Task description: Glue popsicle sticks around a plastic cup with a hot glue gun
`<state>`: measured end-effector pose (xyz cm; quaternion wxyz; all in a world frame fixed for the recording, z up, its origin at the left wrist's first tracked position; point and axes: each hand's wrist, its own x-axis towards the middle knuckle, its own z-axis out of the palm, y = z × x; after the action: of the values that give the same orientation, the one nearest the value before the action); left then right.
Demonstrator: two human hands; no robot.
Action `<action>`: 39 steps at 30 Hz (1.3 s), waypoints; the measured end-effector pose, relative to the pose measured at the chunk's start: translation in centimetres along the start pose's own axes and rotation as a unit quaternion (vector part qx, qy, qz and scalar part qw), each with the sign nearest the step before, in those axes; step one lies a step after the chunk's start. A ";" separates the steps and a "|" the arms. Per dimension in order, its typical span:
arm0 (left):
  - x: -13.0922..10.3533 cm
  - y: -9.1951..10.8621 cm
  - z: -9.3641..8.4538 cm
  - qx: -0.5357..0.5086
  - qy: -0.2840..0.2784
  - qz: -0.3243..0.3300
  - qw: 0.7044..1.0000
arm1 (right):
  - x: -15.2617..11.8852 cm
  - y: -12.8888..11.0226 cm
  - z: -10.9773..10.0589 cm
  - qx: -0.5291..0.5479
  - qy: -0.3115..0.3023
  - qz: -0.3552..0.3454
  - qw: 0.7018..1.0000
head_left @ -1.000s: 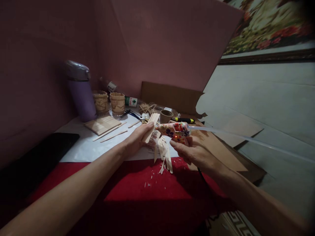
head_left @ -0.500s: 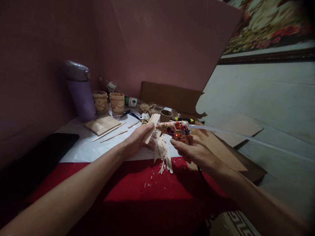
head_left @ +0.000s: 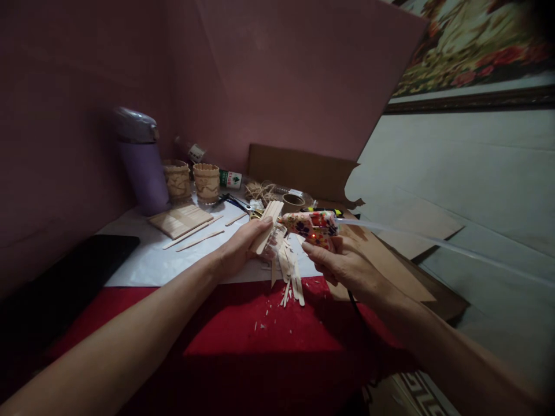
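Note:
My left hand [head_left: 245,241] is closed around a clear plastic piece [head_left: 274,238] with several popsicle sticks [head_left: 269,226] standing side by side along it; the thumb presses on the sticks. In my right hand [head_left: 336,260] is a flower-patterned hot glue gun [head_left: 311,226], its small red light lit. The gun's nozzle points left and sits close to the sticks' right edge; whether it touches them I cannot tell. A long clear glue stick [head_left: 416,240] juts from the gun's back. Below the hands lie cut popsicle sticks [head_left: 291,271] and splinters.
Bundled popsicle sticks [head_left: 181,221] lie on white paper [head_left: 145,263] over a red cloth [head_left: 225,329]. Behind them stand a purple bottle [head_left: 143,167] and two wooden-looking cups [head_left: 206,184]. Scissors [head_left: 237,202], twine [head_left: 261,192], a tape roll [head_left: 293,201] and cardboard [head_left: 299,170] are farther back.
The glue gun in my right hand has shifted slightly right, its nozzle a little farther from the sticks. My left hand has barely moved.

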<state>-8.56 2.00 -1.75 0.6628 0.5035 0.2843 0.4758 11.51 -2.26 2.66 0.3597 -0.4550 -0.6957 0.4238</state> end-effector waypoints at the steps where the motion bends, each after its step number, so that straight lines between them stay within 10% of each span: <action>1: 0.0 0.0 0.0 0.001 0.002 -0.003 1.000 | 0.0 -0.1 0.1 0.004 0.004 -0.001 1.000; 39: 0.0 0.5 0.1 -0.042 0.064 -0.032 0.997 | -1.2 0.7 1.1 0.004 -0.063 0.034 0.997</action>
<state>-8.66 1.97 -1.26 0.6786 0.4340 0.3222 0.4972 11.19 -3.55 1.43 0.3021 -0.4491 -0.6998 0.4662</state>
